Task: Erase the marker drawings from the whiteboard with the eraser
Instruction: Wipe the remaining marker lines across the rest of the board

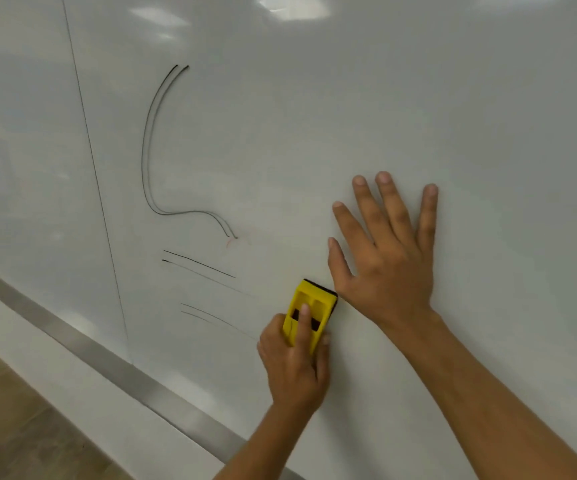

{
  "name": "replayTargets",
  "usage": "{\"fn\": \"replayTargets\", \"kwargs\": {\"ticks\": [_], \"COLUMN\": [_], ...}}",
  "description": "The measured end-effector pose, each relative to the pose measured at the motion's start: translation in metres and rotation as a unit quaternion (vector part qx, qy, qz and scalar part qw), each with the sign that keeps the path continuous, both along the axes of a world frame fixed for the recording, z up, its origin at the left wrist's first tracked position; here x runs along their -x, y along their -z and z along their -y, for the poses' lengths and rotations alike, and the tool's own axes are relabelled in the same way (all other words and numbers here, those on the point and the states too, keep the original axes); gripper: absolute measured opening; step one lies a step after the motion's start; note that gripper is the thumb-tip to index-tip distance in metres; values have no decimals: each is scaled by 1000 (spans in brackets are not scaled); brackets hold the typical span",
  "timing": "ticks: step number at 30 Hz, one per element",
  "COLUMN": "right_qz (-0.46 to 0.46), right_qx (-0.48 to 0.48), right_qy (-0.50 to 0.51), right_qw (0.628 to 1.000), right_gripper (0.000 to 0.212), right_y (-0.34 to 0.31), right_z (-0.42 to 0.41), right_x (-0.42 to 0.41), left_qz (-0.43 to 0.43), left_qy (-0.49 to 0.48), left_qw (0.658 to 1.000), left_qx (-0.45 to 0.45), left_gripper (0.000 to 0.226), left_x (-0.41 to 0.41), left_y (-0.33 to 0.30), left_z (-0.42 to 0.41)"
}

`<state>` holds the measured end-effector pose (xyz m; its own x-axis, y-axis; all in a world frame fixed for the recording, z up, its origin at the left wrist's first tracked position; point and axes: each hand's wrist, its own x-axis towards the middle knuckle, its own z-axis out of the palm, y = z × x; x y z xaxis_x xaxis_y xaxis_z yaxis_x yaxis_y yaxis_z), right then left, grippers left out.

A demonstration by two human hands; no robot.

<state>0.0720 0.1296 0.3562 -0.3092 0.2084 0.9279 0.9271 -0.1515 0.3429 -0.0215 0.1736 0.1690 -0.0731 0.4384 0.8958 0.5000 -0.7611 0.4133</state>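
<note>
step: mid-erase | left hand (294, 362) grips eraser (309, 311) on whiteboard (418, 98) | right hand (389, 251) flat, fingers spread | next: probably sweep left over marker lines (148, 150)

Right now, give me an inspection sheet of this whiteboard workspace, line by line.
Surface: glossy whiteboard, ceiling lights reflected near the top, a thin vertical seam toward the left.
Job's things: yellow eraser pressed on the board; double curved line and two pairs of straight lines remain to its left; a faint red smudge at the curve's end.
Clutter: nothing seen.
Grippers: left hand grips the eraser, one finger along its back; right hand rests flat on the board, fingers spread.
Cables: nothing seen.
Surroundings: metal strip under the board, wood-look floor at lower left.
</note>
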Motion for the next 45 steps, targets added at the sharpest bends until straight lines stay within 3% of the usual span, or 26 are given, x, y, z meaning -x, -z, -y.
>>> {"fn": "replayTargets", "kwargs": {"ticks": [3, 8, 10, 13, 17, 22, 25, 28, 32, 35, 38, 40, 43, 45], "right_qz": [12, 12, 13, 17, 5, 19, 17, 14, 7, 20, 22, 26, 36, 34], "right_qx": [0, -13, -15, -20, -26, -6, -5, -8, -8, 14, 21, 19, 20, 14], "right_qy": [23, 33, 35, 44, 25, -1, 14, 25, 4, -19, -13, 10, 22, 23], "right_qw": [1000, 999, 999, 999, 999, 1000, 1000, 1000, 1000, 1000, 999, 999, 999, 999], "right_gripper": [41, 41, 40, 40, 37, 38, 39, 39, 38, 40, 42, 42, 43, 43], "right_y": [2, 4, 5, 5, 5, 12, 14, 17, 20, 24, 24, 26, 30, 30], "right_z": [-7, -9, -10, -10, -13, -22, -26, -31, -40, -52, -62, -65, -67, -68], "right_x": [0, -2, 0, 2, 8, 24, 24, 25, 36, 54, 61, 58, 54, 55], "left_qz": [-2, 161, 181, 129, -37, -77, 58, 214, 276, 210, 38, -38, -72, -35], "left_qy": [-38, -77, -75, -58, 4, 15, -39, -78, -68, -34, 16, 13, -24, -48], "left_qw": [999, 980, 974, 987, 998, 993, 997, 956, 926, 955, 996, 999, 996, 998], "left_qx": [-35, 88, 114, 71, -55, -84, 44, 185, 246, 206, 84, -2, -55, -24], "left_gripper": [58, 62, 62, 61, 62, 63, 60, 65, 68, 68, 65, 65, 62, 58], "left_x": [26, 66, 69, 61, 40, 47, 71, 101, 109, 92, 74, 78, 96, 107], "left_y": [-17, -78, -85, -64, 8, 26, -4, -32, -39, -18, 18, 33, 25, 8], "left_z": [-32, -82, -88, -73, -37, -44, -76, -109, -119, -91, -60, -68, -95, -110]}}
